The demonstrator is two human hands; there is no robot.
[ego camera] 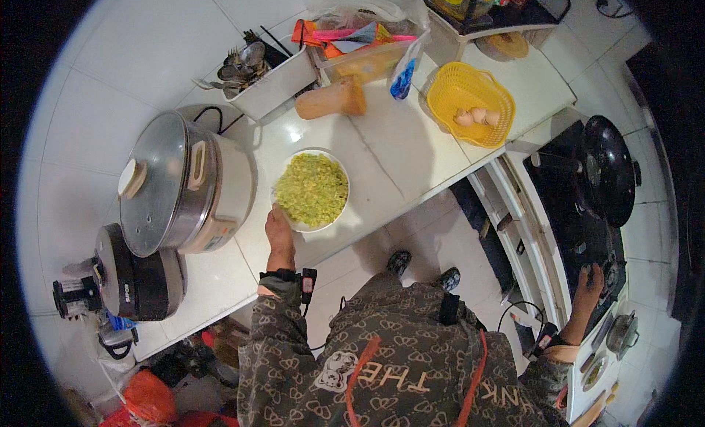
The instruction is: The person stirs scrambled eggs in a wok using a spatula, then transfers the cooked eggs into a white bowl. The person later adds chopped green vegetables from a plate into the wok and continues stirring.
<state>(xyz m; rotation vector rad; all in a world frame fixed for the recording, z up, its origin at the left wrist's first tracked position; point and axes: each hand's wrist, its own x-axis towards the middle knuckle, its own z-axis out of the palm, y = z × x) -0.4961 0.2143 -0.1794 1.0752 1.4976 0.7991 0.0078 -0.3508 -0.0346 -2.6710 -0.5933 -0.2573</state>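
Observation:
A white plate (346,176) piled with chopped yellow-green food (311,190) rests on the white tiled counter (380,206). My left hand (279,234) grips the plate's near left rim. Off to the right, my right hand (590,289) is over the black gas hob (578,251), with fingers extended near a burner; whether it touches the hob is unclear. Beyond that hand, a lidded black wok (608,171) sits at the far part of the hob.
A large lidded electric pot (182,184) and a dark rice cooker (140,278) stand left. Behind the plate are a butternut squash (330,98), a cutlery holder (275,88) and a yellow basket (471,105) with eggshells. A small pot (622,336) is at the right.

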